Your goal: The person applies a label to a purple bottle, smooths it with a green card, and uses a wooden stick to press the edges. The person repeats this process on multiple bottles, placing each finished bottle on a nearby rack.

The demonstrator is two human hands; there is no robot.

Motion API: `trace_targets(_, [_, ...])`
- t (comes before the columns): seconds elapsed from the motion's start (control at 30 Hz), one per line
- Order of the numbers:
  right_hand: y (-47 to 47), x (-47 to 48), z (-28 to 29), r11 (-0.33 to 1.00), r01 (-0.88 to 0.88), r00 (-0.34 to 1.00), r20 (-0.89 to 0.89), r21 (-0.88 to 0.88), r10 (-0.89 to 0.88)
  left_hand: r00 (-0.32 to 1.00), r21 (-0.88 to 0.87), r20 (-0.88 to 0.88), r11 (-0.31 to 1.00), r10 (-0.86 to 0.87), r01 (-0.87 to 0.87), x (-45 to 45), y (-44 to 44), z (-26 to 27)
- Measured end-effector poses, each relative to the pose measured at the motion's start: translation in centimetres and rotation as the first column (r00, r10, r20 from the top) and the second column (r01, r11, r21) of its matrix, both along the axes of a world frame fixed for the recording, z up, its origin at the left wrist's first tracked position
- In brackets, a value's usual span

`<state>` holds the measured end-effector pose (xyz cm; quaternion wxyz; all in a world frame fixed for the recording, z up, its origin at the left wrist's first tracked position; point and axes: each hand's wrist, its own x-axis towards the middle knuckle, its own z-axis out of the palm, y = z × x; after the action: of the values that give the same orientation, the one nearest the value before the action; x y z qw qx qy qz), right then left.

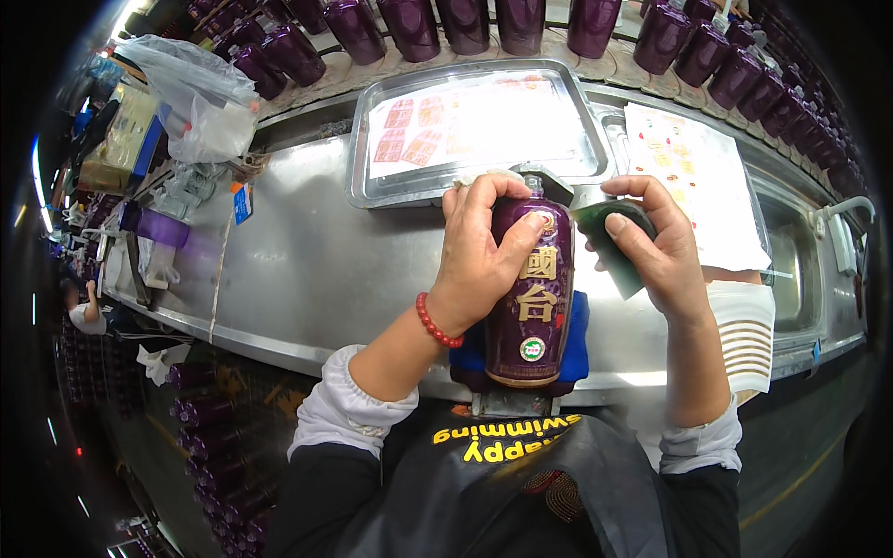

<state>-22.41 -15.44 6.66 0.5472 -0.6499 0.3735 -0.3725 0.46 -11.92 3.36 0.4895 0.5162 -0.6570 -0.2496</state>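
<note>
A glossy purple bottle (pixel 509 328) with gold lettering lies on a blue cloth (pixel 576 328), its neck pointing away from me. My left hand (pixel 481 244) grips the bottle's upper part, the thumb pressing beside a small gold-and-red emblem (pixel 548 222). Between the thumb and fingers of my right hand (pixel 656 244) is a dark green flexible scraper (pixel 617 240), held just right of the bottle's shoulder. A round green-and-white sticker (pixel 532 350) shows near the bottle's base. Beyond the neck is a metal piece (pixel 558 187), partly hidden by the bottle and my left hand.
A steel tray (pixel 356 174) bears sheets of decals (pixel 411 132). More decal sheets (pixel 691 188) lie to the right, near a sink (pixel 799 300). Purple bottles (pixel 467 28) line the back. On the left are a plastic bag (pixel 209 104) and a purple container (pixel 157 224).
</note>
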Motion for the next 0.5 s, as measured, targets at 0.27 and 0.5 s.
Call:
trace_targets(0.27, [1.4, 1.1, -0.6, 0.619, -0.228, 0.901, -0.404, -0.752, -0.16, 0.999, 0.008, -0.028, 1.0, -0.027, 0.028, 0.1, 0.0, 0.0])
trace_targets(0.5, [1.2, -0.2, -0.8, 0.585, -0.196, 0.903, -0.377, -0.787, -0.204, 0.994, -0.036, -0.107, 0.999, -0.027, 0.023, -0.1, -0.1, -0.4])
